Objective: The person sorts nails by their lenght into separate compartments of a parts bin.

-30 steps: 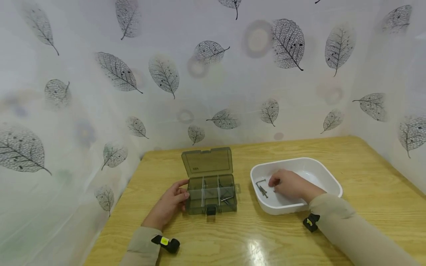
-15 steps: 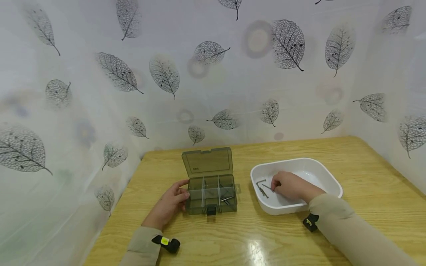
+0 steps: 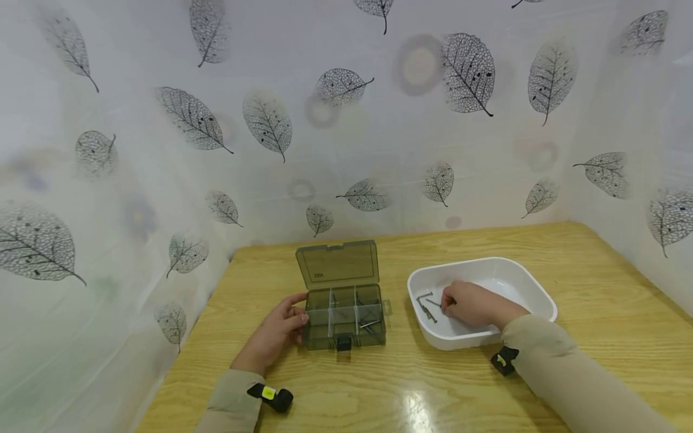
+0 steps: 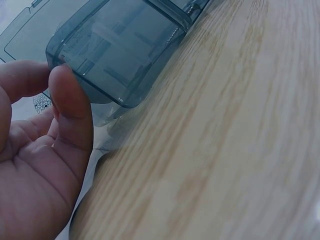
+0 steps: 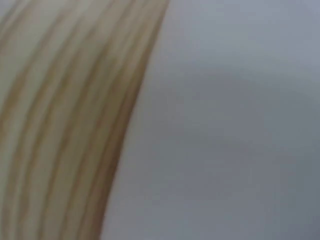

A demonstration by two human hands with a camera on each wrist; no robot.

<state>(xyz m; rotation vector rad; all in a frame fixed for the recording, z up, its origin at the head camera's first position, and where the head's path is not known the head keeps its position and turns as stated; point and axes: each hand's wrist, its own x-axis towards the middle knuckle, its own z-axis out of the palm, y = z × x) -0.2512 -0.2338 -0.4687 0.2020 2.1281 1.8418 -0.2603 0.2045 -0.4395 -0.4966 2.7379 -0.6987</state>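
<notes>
A smoky, see-through compartment box [image 3: 343,337] stands on the table with its lid [image 3: 340,264] raised. Several thin metal pieces lie in its right-hand and middle compartments. My left hand [image 3: 278,331] holds the box at its left side; in the left wrist view the thumb [image 4: 70,95] and forefinger meet at a corner of the box. My right hand [image 3: 471,302] reaches down into a white tray [image 3: 536,288], fingertips pinching one end of a screw [image 3: 433,302]. More screws [image 3: 429,314] lie left of that hand. The right wrist view shows only the blurred tray wall [image 5: 215,140] and wood.
The wooden table [image 3: 368,391] carries the box left of centre and the tray to the right. A leaf-printed white curtain [image 3: 379,132] hangs behind the table and along both sides. The box's small side latch [image 3: 387,307] sticks out toward the tray.
My right hand has closed its fingertips on a screw in the tray, shifting slightly downward; that screw now shows at the fingertips. The left hand and box stay put.
</notes>
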